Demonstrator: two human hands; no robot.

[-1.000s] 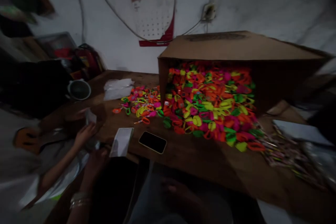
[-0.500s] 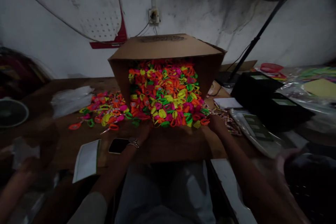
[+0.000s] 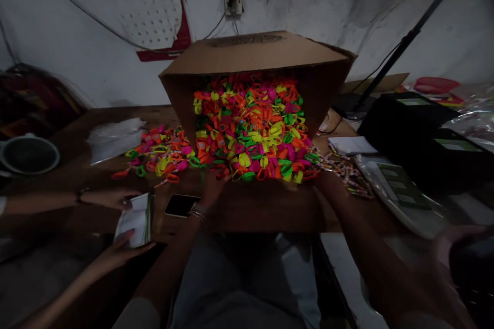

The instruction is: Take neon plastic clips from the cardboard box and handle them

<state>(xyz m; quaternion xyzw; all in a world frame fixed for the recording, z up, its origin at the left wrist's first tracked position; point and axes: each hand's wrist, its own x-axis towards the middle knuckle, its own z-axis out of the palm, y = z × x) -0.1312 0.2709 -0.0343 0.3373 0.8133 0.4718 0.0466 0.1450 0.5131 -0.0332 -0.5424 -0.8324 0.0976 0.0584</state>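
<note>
- Near the table's left edge sits a round bowl (image 3: 29, 153).
- Another person's 2 hands touch a white paper pack (image 3: 135, 218) at the front edge.
- A dark phone (image 3: 182, 204) lies just beside it.
- The left hand (image 3: 213, 188) reaches into the pile of bright plastic rings (image 3: 250, 139); its grip is too dark to tell.
- The pile spills from a tipped cardboard box (image 3: 254, 54) in the table's middle.
- The right hand (image 3: 322, 181) touches the pile's right end; its grip is hidden too.
</note>
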